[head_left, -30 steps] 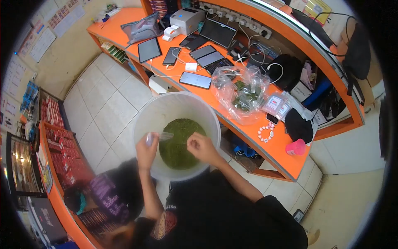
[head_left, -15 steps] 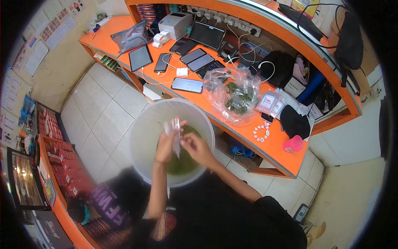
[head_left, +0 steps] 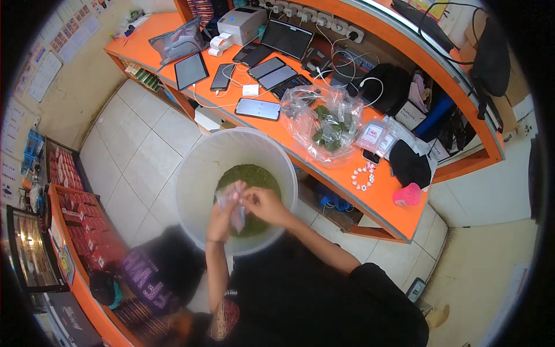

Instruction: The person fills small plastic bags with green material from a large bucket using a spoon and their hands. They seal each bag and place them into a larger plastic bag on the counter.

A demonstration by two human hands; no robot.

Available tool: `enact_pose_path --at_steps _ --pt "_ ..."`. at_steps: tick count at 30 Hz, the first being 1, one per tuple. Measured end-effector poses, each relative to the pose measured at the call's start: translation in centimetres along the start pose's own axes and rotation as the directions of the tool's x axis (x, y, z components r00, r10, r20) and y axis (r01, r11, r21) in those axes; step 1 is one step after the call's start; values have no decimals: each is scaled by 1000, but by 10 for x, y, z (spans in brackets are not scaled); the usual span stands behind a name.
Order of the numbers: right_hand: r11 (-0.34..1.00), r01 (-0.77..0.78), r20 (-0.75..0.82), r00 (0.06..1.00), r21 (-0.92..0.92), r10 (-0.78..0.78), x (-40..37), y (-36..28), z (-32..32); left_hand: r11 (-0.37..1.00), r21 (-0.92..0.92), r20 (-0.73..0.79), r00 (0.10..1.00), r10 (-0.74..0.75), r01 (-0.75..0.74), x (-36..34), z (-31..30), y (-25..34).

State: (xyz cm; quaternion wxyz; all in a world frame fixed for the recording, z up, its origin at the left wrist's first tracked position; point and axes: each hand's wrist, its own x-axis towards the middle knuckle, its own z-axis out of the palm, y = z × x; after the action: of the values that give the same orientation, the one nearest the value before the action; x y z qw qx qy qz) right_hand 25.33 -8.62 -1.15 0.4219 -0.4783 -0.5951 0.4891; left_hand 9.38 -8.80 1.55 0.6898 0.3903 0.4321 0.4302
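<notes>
My left hand (head_left: 219, 218) is closed around a small clear plastic bag (head_left: 238, 217), held over a large translucent white tub (head_left: 193, 188). The fingers of my right hand (head_left: 267, 206) pinch at the upper edge of the same bag. Whether the bag contains anything is too blurred to tell. Finely crumbled green plant matter (head_left: 254, 173) covers the bottom of the tub beneath both hands.
An orange desk (head_left: 378, 217) runs along the tub's far side. On it lie a big clear bag with green clumps (head_left: 329, 130), several phones, a tablet (head_left: 191, 72), a label printer (head_left: 241, 26), a bead bracelet (head_left: 363, 176) and a pink cup (head_left: 407, 195).
Both hands have moved lower and slightly left, with the small bag. My right fingers have closed in on the bag's upper edge. The view has shifted slightly.
</notes>
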Motion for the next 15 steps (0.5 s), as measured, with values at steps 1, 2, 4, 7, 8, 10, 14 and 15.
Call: enact_pose_path --at_steps 1,2,4,7,8,10,14,15 --pt "1000 -2 -1 1000 -1 2 -1 1 -1 999 31 45 998 -32 30 0 2 -1" --pt "991 -52 -18 998 125 55 -1 2 -1 999 29 44 999 -32 31 0 2 -2" --pt "961 -106 -3 994 256 110 -1 8 1 994 24 23 994 -107 107 2 -5 -6" --pt "1000 23 -191 981 17 -20 3 9 -8 988 135 -143 988 -56 76 4 -26 -22" --pt "996 -72 -185 979 54 81 3 0 -13 975 218 -181 983 -5 45 3 -31 -19" --pt "994 -36 -195 979 105 56 5 10 -17 967 239 -305 938 163 -90 3 -29 -19" --pt "992 -62 -145 986 109 77 5 0 -18 848 510 -313 887 338 -143 -4 -14 -4" --pt "996 -23 -127 991 91 35 6 0 -16 855 499 -242 925 293 -140 -8 -6 5"
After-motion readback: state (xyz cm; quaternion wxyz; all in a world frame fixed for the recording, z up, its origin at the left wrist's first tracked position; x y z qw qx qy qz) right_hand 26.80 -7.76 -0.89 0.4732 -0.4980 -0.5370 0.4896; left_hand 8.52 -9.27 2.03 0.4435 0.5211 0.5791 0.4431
